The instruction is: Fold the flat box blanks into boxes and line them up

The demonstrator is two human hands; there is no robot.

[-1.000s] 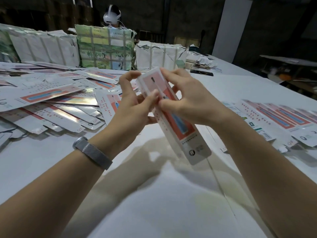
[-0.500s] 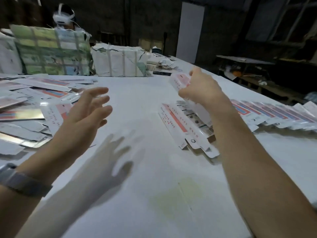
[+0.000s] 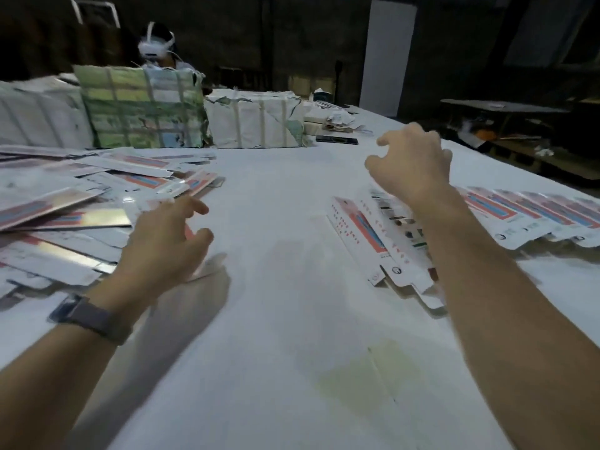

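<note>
A loose heap of flat box blanks (image 3: 74, 203), white with red and blue print, covers the left of the white table (image 3: 292, 319). On the right lies a row of folded boxes (image 3: 532, 216), and its nearest box (image 3: 367, 235) sits just left of my right forearm. My left hand (image 3: 165, 241) hovers at the heap's near right edge with fingers spread and holds nothing. Above the row's left end hangs my right hand (image 3: 412, 164), fingers loosely curled, with nothing in it.
Wrapped bundles stand along the table's far side: white ones (image 3: 256, 125) and a green printed one (image 3: 143, 108). A person wearing a white headset (image 3: 156, 43) sits behind them. A dark phone (image 3: 337, 139) lies near the far bundles.
My right hand carried the folded box to the right, set it down on the row and let go. My left hand released it and moved toward the blank heap.
</note>
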